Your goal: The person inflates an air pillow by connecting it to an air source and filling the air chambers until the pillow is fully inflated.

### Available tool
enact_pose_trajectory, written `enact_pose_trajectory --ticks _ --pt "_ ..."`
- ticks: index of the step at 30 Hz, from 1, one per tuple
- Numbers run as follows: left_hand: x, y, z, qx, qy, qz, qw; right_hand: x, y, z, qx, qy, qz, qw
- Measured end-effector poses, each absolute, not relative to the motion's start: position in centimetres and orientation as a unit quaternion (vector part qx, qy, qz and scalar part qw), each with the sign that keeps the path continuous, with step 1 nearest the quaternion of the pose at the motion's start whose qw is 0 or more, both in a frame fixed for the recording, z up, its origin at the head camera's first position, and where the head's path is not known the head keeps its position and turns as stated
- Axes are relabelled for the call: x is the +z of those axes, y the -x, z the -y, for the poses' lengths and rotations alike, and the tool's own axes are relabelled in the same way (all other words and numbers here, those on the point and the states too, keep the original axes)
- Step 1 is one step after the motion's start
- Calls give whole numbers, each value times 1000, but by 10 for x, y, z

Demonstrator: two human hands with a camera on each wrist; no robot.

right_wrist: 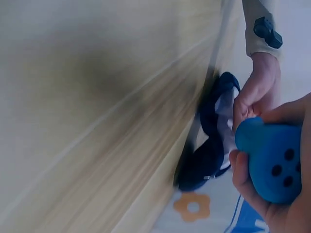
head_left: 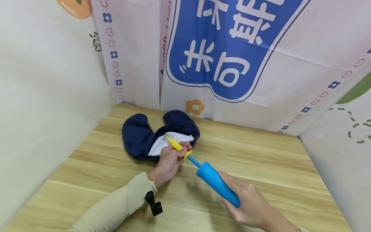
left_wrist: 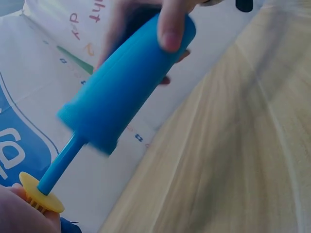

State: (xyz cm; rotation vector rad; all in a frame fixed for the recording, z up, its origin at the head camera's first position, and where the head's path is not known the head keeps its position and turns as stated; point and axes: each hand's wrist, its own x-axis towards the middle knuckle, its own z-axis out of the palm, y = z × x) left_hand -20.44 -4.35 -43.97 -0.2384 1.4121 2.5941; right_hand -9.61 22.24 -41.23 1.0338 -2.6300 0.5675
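A navy U-shaped neck pillow point(head_left: 134, 137) lies on the table, its cover parted over a white inner piece point(head_left: 157, 145). My left hand point(head_left: 169, 161) holds the yellow nozzle end point(head_left: 175, 144) of a hand pump, whose tip meets the white piece. Whether the tip sits inside a valve I cannot tell. My right hand point(head_left: 249, 201) grips the pump's blue barrel point(head_left: 217, 183). A stretch of thin blue rod point(left_wrist: 60, 162) shows between the barrel and the yellow flange point(left_wrist: 41, 191). In the right wrist view, dark holes mark the end of the blue barrel point(right_wrist: 272, 158).
The wood-grain table point(head_left: 275, 161) extends around the pillow. Behind it hangs a printed white sheet point(head_left: 139, 64) with a blue sign, and pale walls point(head_left: 49, 80) stand at both sides. A black strap piece point(head_left: 153, 204) hangs at my left cuff.
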Motion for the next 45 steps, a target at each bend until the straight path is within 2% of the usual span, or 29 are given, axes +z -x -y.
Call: enact_pose_trajectory --ticks 4,10,14,20,27,34,41,45 --pt "-431 208 47 869 83 -478 95 -399 76 -244 193 -325 921 95" --pt "-428 211 42 875 93 -467 90 -388 62 -265 160 -326 924 120" --pt "-431 208 39 867 115 -480 70 -391 69 -245 162 -334 919 135" --pt "-440 200 39 850 120 -511 45 -406 98 -199 188 -347 904 164" --pt "-447 190 46 855 99 -506 64 -417 124 -170 231 -358 896 128" --pt "-441 196 53 859 83 -496 99 -414 104 -210 214 -373 894 123" --pt "-430 210 54 862 79 -488 114 -398 67 -251 189 -319 924 90" --pt "-431 212 55 865 86 -482 109 -393 58 -265 157 -332 923 114"
